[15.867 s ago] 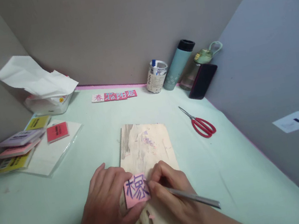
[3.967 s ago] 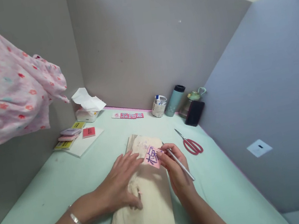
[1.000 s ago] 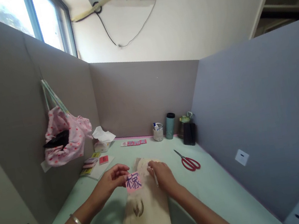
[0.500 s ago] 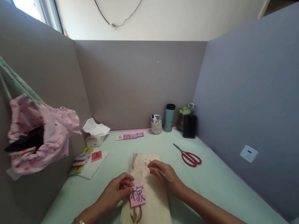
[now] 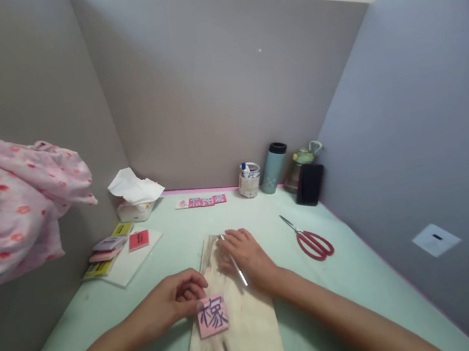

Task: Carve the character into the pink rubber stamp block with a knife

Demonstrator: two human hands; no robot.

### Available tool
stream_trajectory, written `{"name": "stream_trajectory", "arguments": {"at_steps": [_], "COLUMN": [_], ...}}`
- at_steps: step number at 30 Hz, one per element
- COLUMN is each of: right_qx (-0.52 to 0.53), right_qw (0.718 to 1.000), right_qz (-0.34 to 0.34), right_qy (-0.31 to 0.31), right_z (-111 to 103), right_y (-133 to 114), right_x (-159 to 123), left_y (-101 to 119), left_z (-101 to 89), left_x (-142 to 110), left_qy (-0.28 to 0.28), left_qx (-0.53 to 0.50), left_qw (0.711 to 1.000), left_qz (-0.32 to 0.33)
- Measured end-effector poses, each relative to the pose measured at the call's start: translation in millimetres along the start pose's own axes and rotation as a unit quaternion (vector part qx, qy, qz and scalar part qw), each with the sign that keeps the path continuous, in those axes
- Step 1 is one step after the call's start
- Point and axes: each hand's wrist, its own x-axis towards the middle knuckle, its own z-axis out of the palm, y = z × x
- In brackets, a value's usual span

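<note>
A wooden board with brown marks lies lengthwise in front of me. On it rests a pink square pad bearing a purple written character. My left hand is at the board's left edge, fingers curled, with the thumb at the pad's upper left corner. At the far end of the board my right hand is laid palm down with its fingers stretched forward. A thin silvery pen-shaped tool is tucked in that hand, slanting back toward me; its exact kind is unclear.
Red-handled scissors lie to the right. Small colored packs and a white sheet are at left, near a tissue pack. Along the back stand a pen tin, a flask and a phone. Partitions surround the table.
My right hand has flattened and moved over the board's far end, covering the small purple bits seen there. The tool stays in it. My left hand remains by the pad; the view has tilted downward.
</note>
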Motion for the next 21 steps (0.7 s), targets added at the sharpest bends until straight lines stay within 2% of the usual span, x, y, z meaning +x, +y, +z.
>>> {"name": "stream_trajectory", "arguments": {"at_steps": [4,7,10,12,13,15,16,21], "right_qx": [0.017,0.017,0.011,0.079,0.137,0.272,0.316,0.397], "right_qw": [0.998,0.995,1.000,0.992,0.978,0.931,0.908,0.856], "right_qz": [-0.045,-0.059,0.009,0.075,0.126,0.231,0.262,0.319], "right_qy": [-0.044,-0.084,0.006,0.070,0.089,0.077,0.089,0.088], "right_z": [-21,-22,-17,-18,-20,-25,-27,-25], "right_y": [3,0,-3,-7,-12,-23,-30,-54], "right_x": [-24,-39,-44,-47,-49,-56,-59,-61], "left_y": [-1,3,11,16,18,20,19,6], "left_z": [-3.2,-2.9,0.8,4.5,6.4,9.6,11.0,16.7], "left_x": [6,5,6,6,6,6,5,-3], "left_qy": [-0.005,-0.010,-0.010,-0.004,0.002,0.020,0.030,0.039], "left_qx": [-0.003,-0.005,0.002,0.015,0.025,0.074,0.114,0.256], "left_qw": [1.000,1.000,1.000,1.000,0.999,0.997,0.993,0.965], "left_qz": [-0.005,-0.012,-0.019,-0.026,-0.028,-0.022,-0.011,0.049]}}
